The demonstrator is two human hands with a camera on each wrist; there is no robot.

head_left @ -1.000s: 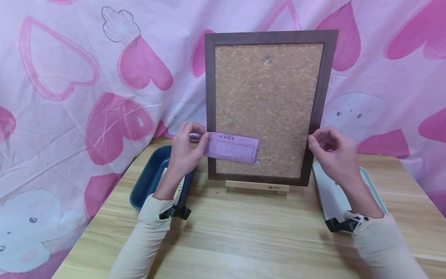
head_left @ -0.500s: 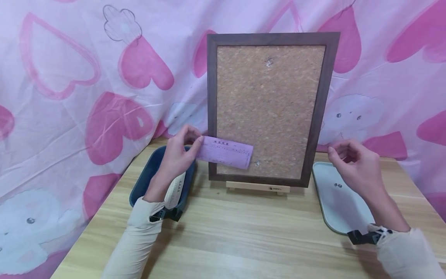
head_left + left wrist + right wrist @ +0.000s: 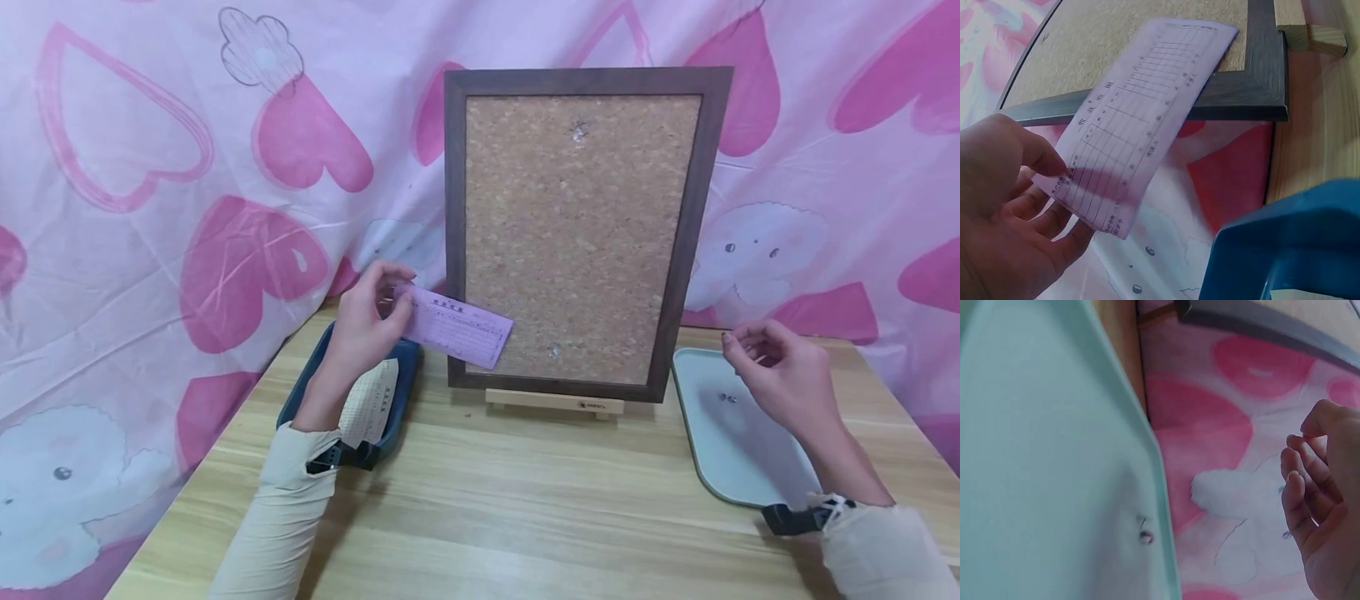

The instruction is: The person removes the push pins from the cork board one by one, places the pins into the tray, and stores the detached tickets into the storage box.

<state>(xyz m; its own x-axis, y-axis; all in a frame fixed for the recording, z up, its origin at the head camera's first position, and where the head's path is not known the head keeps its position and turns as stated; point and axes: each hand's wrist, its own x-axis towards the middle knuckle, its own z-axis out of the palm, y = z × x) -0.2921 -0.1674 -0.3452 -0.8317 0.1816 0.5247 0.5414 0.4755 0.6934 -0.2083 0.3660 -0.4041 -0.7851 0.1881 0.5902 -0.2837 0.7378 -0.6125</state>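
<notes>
My left hand point(image 3: 367, 321) pinches a purple printed receipt slip point(image 3: 457, 329) by its left end, between thumb and fingers. The slip tilts down to the right, its free end in front of the lower left of a framed cork board point(image 3: 581, 225). In the left wrist view the slip point(image 3: 1132, 125) bends slightly. Clear pushpins show on the cork, one shiny spot point(image 3: 577, 132) near the top and another point(image 3: 555, 351) near the bottom. My right hand point(image 3: 783, 371) hovers over a pale green tray point(image 3: 738, 450), fingers loosely curled, nothing visible in them. Small shiny pushpins point(image 3: 728, 398) lie on the tray.
A dark blue tray point(image 3: 408, 375) with a cream printed slip point(image 3: 369, 404) inside stands left of the board, partly behind my left arm. A small wooden easel point(image 3: 551, 402) supports the board on the wooden table point(image 3: 525, 500). A pink heart-patterned cloth point(image 3: 262, 275) hangs behind.
My left hand has drawn the purple slip leftward, and the slip tilts more. My right hand has left the board's right edge and moved right and down, over the pale tray.
</notes>
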